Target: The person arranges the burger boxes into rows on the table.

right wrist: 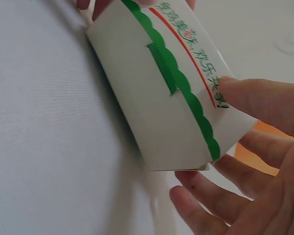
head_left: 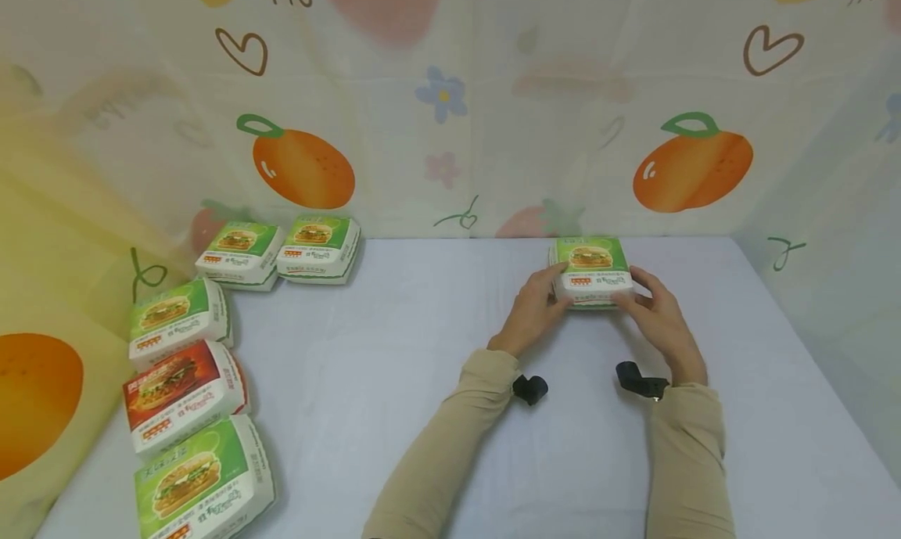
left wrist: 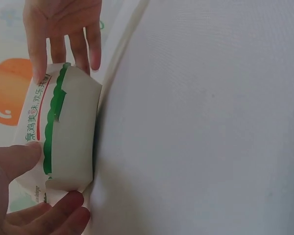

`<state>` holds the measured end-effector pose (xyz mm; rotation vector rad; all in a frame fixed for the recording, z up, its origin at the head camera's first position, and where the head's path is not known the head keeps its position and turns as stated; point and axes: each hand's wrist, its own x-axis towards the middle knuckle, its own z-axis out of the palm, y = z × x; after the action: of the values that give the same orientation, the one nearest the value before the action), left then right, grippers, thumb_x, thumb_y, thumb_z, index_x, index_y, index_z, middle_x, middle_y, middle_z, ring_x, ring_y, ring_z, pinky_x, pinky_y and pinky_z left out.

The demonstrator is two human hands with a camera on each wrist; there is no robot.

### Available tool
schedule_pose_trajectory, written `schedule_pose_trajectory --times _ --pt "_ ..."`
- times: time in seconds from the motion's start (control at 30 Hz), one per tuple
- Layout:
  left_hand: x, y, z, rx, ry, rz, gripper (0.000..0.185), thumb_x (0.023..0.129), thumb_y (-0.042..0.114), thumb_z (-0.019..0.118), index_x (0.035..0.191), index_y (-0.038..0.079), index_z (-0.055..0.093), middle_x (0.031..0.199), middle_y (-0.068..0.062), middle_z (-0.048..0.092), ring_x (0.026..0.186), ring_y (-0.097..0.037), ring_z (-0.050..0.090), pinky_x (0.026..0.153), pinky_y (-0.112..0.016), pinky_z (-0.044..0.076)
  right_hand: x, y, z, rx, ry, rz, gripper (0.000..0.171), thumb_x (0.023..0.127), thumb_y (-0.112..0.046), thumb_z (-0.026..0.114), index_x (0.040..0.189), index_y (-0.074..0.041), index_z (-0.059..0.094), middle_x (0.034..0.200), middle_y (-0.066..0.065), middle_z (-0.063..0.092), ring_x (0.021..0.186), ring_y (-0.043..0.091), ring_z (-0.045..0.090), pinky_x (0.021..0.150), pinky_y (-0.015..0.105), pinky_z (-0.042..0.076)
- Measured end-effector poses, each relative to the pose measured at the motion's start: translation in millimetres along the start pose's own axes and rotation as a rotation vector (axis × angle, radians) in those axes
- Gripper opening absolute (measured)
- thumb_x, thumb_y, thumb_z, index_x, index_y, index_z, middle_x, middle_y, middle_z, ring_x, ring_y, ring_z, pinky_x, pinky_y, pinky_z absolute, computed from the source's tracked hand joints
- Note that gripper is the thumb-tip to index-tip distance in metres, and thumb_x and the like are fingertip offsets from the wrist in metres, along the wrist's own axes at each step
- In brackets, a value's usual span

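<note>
Both hands flank the green burger box (head_left: 590,271) at two o'clock on the table (head_left: 422,351): left hand (head_left: 531,310) and right hand (head_left: 658,316) grip its ends, fingers curled. Squeeze unevenly and the thin card lid likely buckles or pops.

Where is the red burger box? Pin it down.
In the head view, the red burger box lies at the table's left edge, between two green boxes in the near row, far from both hands.

burger box (head_left: 590,271) looks like thin printed cardboard, slight sheen; table cover (head_left: 394,343) is matt woven cloth, backdrop (head_left: 450,132) a smooth printed sheet.
</note>
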<state>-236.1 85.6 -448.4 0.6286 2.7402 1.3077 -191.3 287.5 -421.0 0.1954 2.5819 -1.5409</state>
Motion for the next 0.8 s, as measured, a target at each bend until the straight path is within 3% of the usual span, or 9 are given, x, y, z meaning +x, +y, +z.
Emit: schedule_pose_trajectory --times 0.43,0.63,0.8 --pt "-0.2 0.3 -1.6 -0.002 -0.011 0.008 0.06 0.098 0.014 0.062 0.152 0.012 0.037 0.152 -0.011 0.045 0.131 -0.02 0.051 0.108 -0.03 0.044 3 5 2 0.038 0.036 -0.043 0.075 0.102 -0.034 0.053 0.158 -0.004 0.015 0.165 0.021 0.014 0.143 0.045 0.036 0.114 0.06 0.034" --pt "-3.1 1.2 -8.0 -0.017 -0.025 -0.02 0.065 0.098 0.015 0.062 0.155 0.013 0.032 0.156 -0.01 0.04 0.143 -0.022 0.041 0.117 -0.034 0.036 1 3 -2 0.019 0.06 -0.043 0.077 0.102 -0.036 0.054 0.159 -0.005 0.013 0.165 0.021 0.013 0.146 0.046 0.03 0.114 0.061 0.032" --pt "-6.9 2.1 -15.4 -0.016 -0.04 -0.05 0.067 0.098 0.017 0.063 0.156 0.018 0.029 0.158 -0.007 0.038 0.13 -0.022 0.054 0.108 -0.033 0.046 -2 -1 -7 0.002 0.088 -0.057 0.076 0.102 -0.035 0.053 0.158 -0.005 0.014 0.165 0.022 0.015 0.147 0.047 0.026 0.114 0.062 0.031"
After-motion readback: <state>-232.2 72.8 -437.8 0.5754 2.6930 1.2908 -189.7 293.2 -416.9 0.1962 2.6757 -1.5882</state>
